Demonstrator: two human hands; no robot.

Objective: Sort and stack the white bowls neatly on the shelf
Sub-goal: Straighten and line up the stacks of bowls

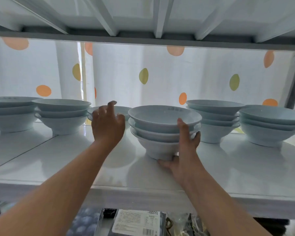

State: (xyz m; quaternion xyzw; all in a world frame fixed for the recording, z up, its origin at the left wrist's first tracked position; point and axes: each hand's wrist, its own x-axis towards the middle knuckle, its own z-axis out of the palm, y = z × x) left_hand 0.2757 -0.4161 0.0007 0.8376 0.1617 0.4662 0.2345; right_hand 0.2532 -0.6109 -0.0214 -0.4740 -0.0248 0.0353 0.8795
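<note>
White stack [160,130] of three bowls, mid shelf [58,159] toward front edge | my right hand [184,154] clasps its side, thumb at foot | my left hand [107,126] loose, empty, before back bowl [123,111]

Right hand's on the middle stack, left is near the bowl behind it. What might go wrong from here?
1. The right hand grips the centre stack from one side only. Its three bowls stand on a narrow foot and could tip if shifted.
2. The left hand is open in front of the rear bowl. Lifting that bowl out may clip the centre stack's rim or the left stack.
3. The shelf looks glossy, so bowls may slide.
</note>
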